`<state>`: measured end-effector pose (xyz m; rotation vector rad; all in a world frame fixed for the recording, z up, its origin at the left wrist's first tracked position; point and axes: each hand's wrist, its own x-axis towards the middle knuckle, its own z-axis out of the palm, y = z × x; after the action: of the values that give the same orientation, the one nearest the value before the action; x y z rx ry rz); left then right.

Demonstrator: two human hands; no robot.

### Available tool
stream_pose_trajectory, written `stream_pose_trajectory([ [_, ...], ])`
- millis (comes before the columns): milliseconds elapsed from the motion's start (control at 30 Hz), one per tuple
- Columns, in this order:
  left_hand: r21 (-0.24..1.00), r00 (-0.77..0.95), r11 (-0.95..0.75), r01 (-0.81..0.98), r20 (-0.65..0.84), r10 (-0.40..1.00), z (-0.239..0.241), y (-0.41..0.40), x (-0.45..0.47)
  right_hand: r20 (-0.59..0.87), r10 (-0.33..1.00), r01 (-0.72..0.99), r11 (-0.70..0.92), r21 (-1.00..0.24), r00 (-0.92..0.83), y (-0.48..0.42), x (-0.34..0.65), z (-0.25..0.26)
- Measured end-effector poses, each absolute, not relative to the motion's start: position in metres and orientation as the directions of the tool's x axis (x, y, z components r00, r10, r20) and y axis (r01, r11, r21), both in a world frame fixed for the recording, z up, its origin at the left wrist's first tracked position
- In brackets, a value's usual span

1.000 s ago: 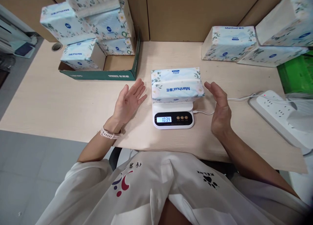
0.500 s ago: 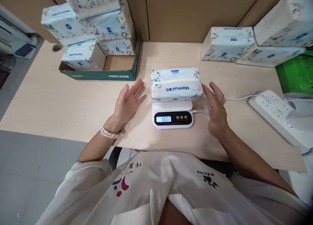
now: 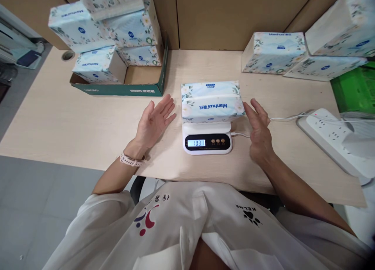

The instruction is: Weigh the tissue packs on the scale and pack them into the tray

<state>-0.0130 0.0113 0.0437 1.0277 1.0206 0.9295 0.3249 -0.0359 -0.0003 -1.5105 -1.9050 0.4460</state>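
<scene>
A pack of tissues with a pale blue floral wrapper lies across a white digital scale. The scale's lit display reads 103.1, and a white cable runs from its right side. To the left of the pack, my left hand is held palm up with fingers spread, apart from it and holding nothing. My right hand is at the pack's right end, fingers extended and thumb side close to the wrapper; whether a fingertip touches it I cannot tell.
At the back left, a green cardboard tray holds several stacked tissue packs. More tissue packs stand at the back right beside a green container. A white power strip with cords lies at the right edge.
</scene>
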Motion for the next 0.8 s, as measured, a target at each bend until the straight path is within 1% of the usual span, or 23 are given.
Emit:
stream_pose_trajectory([
  [100,0.960,0.254,0.246,-0.135,-0.207,0.945,0.043,0.012,-0.013,0.263,0.958,0.731,0.258,-0.631,-0.111,-0.036,0.324,0.001],
  [200,0.960,0.260,0.242,-0.142,-0.199,0.945,0.042,0.012,-0.014,0.290,0.949,0.718,0.285,-0.636,-0.120,-0.036,0.324,0.001],
  [400,0.973,0.340,0.207,-0.104,-0.161,0.927,0.038,0.013,-0.016,0.337,0.929,0.685,0.345,-0.642,-0.153,-0.035,0.326,-0.003],
  [500,0.987,0.385,0.151,-0.061,-0.116,0.916,0.032,0.014,-0.018,0.367,0.912,0.661,0.389,-0.641,-0.180,-0.034,0.328,-0.005],
  [667,1.000,0.478,0.015,0.013,-0.020,0.878,0.025,0.012,-0.023,0.374,0.906,0.653,0.406,-0.639,-0.196,-0.036,0.328,-0.005],
  [800,0.990,0.514,-0.060,0.125,-0.013,0.858,0.033,0.006,-0.025,0.359,0.911,0.647,0.400,-0.650,-0.203,-0.033,0.330,-0.007],
])
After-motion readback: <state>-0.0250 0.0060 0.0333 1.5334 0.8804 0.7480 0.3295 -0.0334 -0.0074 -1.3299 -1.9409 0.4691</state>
